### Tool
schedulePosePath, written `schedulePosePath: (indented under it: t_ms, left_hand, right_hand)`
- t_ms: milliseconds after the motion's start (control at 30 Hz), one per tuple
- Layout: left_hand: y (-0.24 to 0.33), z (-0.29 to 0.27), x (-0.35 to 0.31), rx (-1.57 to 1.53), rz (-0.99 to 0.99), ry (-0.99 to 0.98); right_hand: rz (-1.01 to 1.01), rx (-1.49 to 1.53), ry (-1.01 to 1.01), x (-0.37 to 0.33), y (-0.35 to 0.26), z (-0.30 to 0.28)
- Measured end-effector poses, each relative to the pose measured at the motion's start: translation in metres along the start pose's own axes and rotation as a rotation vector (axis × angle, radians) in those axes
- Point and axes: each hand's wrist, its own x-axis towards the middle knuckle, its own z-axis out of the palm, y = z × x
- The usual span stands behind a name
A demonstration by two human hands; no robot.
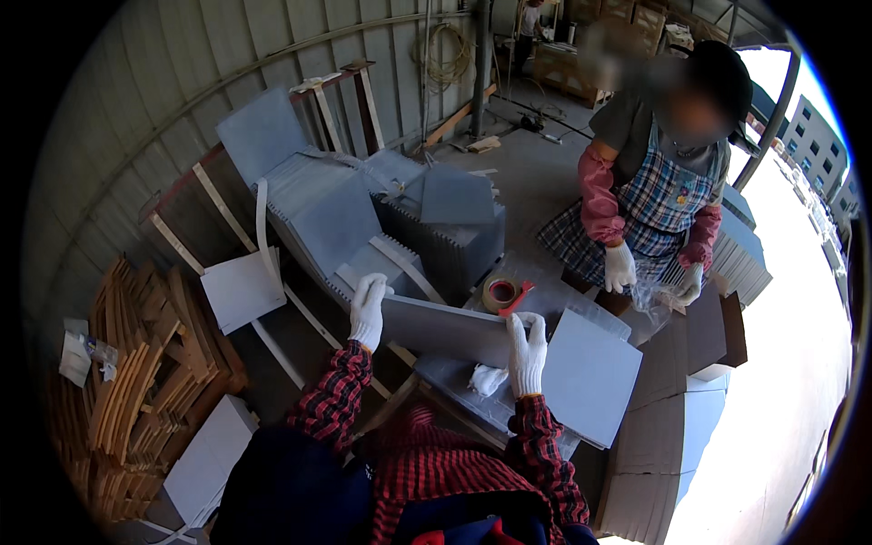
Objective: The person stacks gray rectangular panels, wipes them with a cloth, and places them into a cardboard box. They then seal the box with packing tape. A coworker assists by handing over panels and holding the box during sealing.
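A flat grey panel (pixel 445 329), tilted up on its long edge, is held between my two white-gloved hands. My left hand (pixel 368 313) is closed on its left end, and my right hand (pixel 527 352) grips the right end. Below the panel a crumpled white cloth (pixel 488 380) lies on a plastic-covered work surface (pixel 445 377). Just beyond the panel sit a roll of tape (pixel 500 292) and a red tape dispenser piece (pixel 520 298). Another pale grey panel (pixel 590 377) lies flat beside my right hand.
Stacked grey panels (pixel 318 209) stand ahead to the left, with more stacks (pixel 445 218) behind. Wooden strips (pixel 136 372) are piled at the left. A co-worker (pixel 654 182) in white gloves handles clear plastic at the right, near cardboard pieces (pixel 645 454).
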Motion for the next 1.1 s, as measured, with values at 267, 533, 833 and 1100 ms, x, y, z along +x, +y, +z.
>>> schedulePosePath:
  t_ms: [267,533,833,1100]
  left_hand:
    - [0.001,-0.001,-0.001,0.04,0.025,0.016]
    - [0.018,0.002,0.013,0.153,0.006,0.0]
    - [0.057,0.009,0.041,0.081,-0.17,0.016]
    - [0.05,-0.014,0.054,-0.496,-0.966,0.069]
  right_hand:
    - [0.003,0.093,-0.027,-0.004,-0.009,0.002]
    - [0.032,-0.049,-0.025,0.014,-0.019,0.001]
    - [0.091,-0.09,-0.028,0.042,-0.073,0.01]
    - [0.366,0.187,0.067,0.031,-0.086,0.008]
